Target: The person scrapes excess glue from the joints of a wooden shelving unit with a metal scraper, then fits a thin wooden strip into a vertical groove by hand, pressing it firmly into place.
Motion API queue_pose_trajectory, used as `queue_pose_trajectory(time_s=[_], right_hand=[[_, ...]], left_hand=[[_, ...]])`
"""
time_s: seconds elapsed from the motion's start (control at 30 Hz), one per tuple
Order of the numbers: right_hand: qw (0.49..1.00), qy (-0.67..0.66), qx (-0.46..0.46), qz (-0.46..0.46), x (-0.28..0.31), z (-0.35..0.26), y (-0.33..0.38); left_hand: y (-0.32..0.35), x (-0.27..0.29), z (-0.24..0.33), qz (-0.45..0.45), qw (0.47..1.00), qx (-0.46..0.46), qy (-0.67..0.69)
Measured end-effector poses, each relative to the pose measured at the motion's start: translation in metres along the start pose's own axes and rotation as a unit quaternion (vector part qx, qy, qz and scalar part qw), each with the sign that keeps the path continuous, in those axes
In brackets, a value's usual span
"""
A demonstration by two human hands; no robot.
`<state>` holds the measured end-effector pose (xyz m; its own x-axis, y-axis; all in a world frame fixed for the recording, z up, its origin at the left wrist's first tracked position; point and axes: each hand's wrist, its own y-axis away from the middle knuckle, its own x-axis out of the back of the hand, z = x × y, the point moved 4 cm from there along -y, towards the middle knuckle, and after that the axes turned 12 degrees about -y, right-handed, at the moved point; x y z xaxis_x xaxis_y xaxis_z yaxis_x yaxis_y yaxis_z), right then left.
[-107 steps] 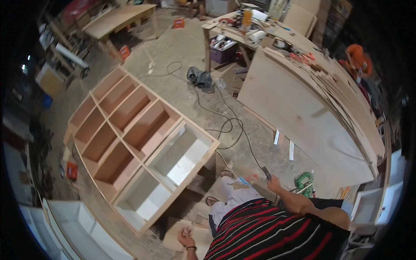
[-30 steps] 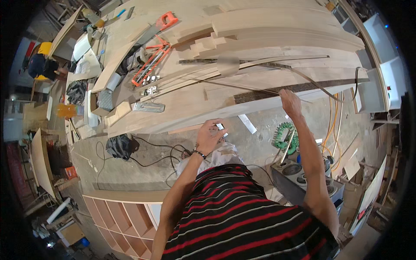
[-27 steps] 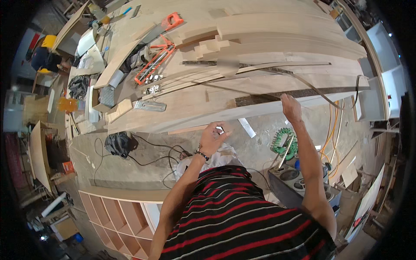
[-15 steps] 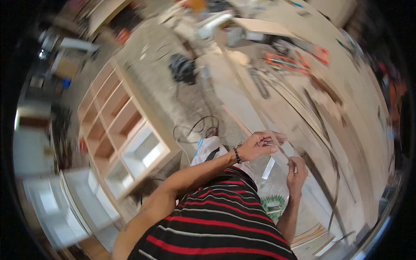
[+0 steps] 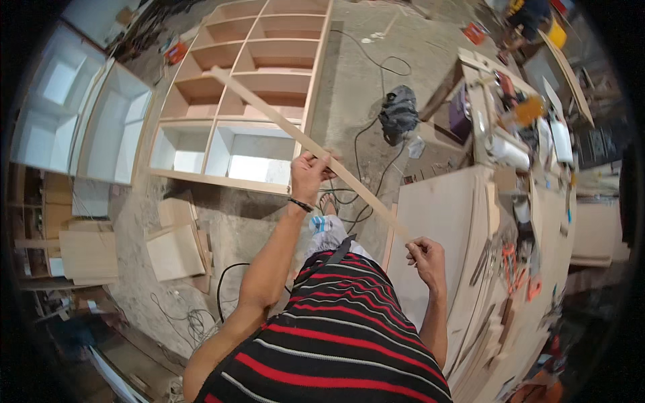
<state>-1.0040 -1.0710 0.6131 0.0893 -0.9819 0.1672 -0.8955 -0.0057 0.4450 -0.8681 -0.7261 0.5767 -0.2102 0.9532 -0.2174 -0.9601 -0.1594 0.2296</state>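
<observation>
- The right hand (image 5: 424, 256) is nearest the body, fingers curled loosely at the near end of a long thin wooden strip (image 5: 306, 140). The strip's tip ends just at this hand; whether the fingers actually pinch it cannot be told.
- The left hand (image 5: 310, 173) is farther out, closed firmly around the strip about midway along it, a dark band at the wrist.
- Half a second ago both hands were at the edge of the stacked boards with no strip raised. Now the strip is up in the air, clear of the stack, slanting from the right hand away to the upper left.
- The view has also swung round: the plywood sheet stack (image 5: 437, 221) now lies on the person's right, and the strip's far end reaches over the open cabinet carcass (image 5: 250, 87) lying on the floor.
- So the strip looks freshly picked off the pile and carried toward the shelving.
- Beyond, a power tool (image 5: 399, 114) with a trailing cable sits on the concrete, and a cluttered workbench (image 5: 510, 127) stands to the far right.
</observation>
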Motion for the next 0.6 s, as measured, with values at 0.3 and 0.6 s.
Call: queue_pose_trajectory(time_s=[0.3, 0.6], right_hand=[[0.991, 0.008, 0.112, -0.076, -0.153, -0.130, -0.201], [0.946, -0.233, 0.034, -0.224, -0.261, -0.234, -0.295]], left_hand=[[-0.125, 0.179, 0.060, 0.131, 0.987, -0.036, 0.085], [-0.143, 0.274, 0.104, 0.323, 0.928, -0.074, 0.168]])
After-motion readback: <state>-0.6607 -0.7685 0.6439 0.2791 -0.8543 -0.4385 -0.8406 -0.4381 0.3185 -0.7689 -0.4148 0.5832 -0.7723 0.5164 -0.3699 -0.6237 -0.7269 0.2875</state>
